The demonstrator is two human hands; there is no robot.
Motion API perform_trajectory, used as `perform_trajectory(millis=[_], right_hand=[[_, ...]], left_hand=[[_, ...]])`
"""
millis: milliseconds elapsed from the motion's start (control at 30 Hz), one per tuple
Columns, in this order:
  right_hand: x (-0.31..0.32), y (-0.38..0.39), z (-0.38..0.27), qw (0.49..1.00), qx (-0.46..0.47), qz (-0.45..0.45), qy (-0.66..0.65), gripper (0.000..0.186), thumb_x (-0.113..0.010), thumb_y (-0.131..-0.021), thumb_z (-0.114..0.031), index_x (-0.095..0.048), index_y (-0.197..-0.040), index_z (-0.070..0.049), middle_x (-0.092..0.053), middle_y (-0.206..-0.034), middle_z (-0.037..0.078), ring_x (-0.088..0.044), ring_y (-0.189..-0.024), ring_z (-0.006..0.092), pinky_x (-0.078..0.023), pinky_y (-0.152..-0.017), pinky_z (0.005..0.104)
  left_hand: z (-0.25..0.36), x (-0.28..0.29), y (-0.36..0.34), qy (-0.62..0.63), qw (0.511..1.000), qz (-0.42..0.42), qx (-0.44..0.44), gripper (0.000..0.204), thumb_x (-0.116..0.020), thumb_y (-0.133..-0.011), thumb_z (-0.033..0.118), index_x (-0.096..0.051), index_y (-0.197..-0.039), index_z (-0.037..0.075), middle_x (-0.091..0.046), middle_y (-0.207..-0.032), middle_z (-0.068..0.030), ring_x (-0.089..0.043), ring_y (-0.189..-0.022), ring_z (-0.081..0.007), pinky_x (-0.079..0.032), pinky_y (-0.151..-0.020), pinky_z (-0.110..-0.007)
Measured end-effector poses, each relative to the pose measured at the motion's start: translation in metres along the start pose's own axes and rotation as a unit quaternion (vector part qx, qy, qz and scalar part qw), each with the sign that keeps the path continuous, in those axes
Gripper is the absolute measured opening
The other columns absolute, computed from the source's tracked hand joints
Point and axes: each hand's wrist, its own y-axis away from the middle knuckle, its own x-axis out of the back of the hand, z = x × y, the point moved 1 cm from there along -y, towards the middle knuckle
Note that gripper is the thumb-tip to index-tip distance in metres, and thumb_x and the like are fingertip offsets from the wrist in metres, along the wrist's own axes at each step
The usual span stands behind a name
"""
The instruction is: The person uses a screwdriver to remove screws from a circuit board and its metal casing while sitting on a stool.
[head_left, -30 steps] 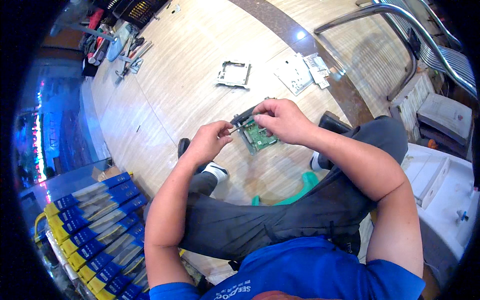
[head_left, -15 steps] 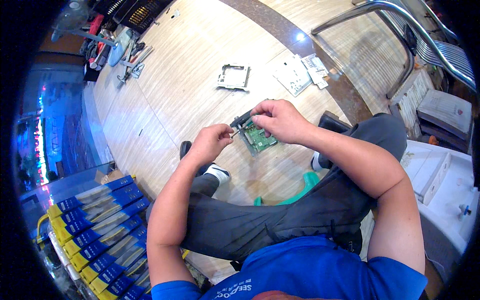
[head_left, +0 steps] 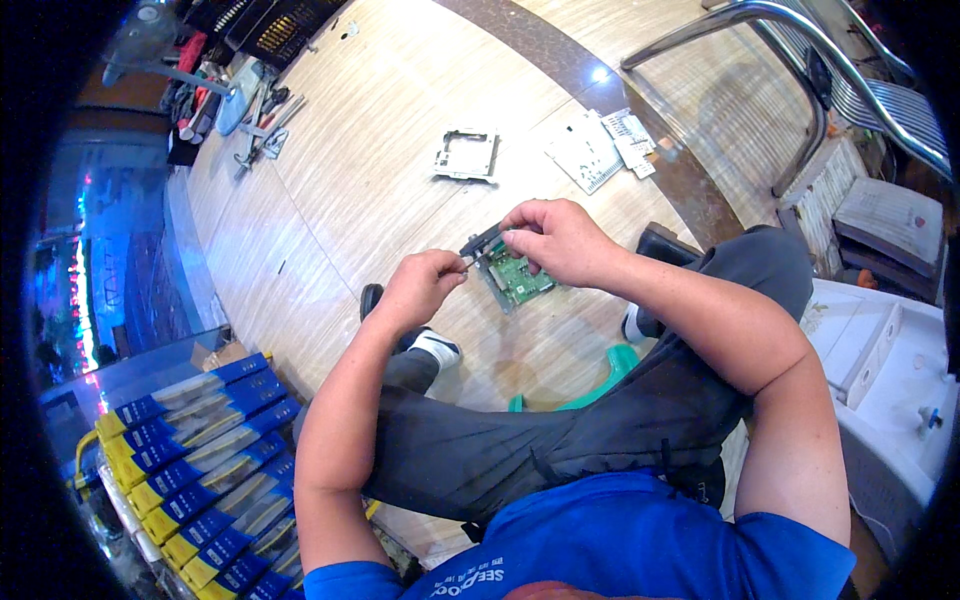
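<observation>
A green circuit board [head_left: 522,282] on a grey metal backing lies in front of me, with a dark strip [head_left: 482,241] along its far edge. My left hand [head_left: 425,285] is closed in a pinch at the board's left, on a thin dark rod [head_left: 469,266] that points toward the board. Over the board's far right part is my right hand [head_left: 562,242], its thumb and fingers pinched together. The right fingers cover that corner, so what they grip is hidden.
Beyond the board lie a white plastic frame [head_left: 468,155] and flat white panels [head_left: 590,153]. Tools [head_left: 265,125] are heaped at the far left. A metal chair [head_left: 740,20] stands far right, yellow-and-blue boxes [head_left: 200,480] near left. A green stool [head_left: 610,375] shows between my legs.
Both hands stay nearly in place at the board, with only slight finger movement. The board and the parts on the floor have not moved.
</observation>
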Motion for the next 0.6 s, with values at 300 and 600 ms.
perform_trajectory(millis=[300,600], right_hand=[[0.0001,0.004,0.0024,0.999,0.016,0.014,0.032,0.024,-0.065,-0.089,-0.016,-0.071,-0.102,0.003,-0.072,-0.081,0.014,-0.068,-0.067,0.0185,-0.054,-0.065,0.0339],[-0.0013,0.0045,0.0028,0.999,0.014,0.014,0.036,0.023,-0.065,-0.09,-0.017,-0.071,-0.102,0.002,-0.072,-0.081,0.014,-0.068,-0.07,0.0193,-0.054,-0.067,0.034]], left_hand=[[0.0046,-0.0023,0.003,0.008,1.0,-0.005,0.017,0.017,-0.073,-0.085,0.007,-0.069,-0.101,0.0,-0.071,-0.088,-0.0133,-0.067,-0.079,-0.0199,-0.054,-0.074,-0.032],[0.0026,-0.005,0.0034,0.028,0.999,-0.006,0.029,0.022,-0.073,-0.087,0.008,-0.068,-0.107,0.0,-0.072,-0.091,-0.0126,-0.068,-0.082,-0.018,-0.054,-0.076,-0.032]])
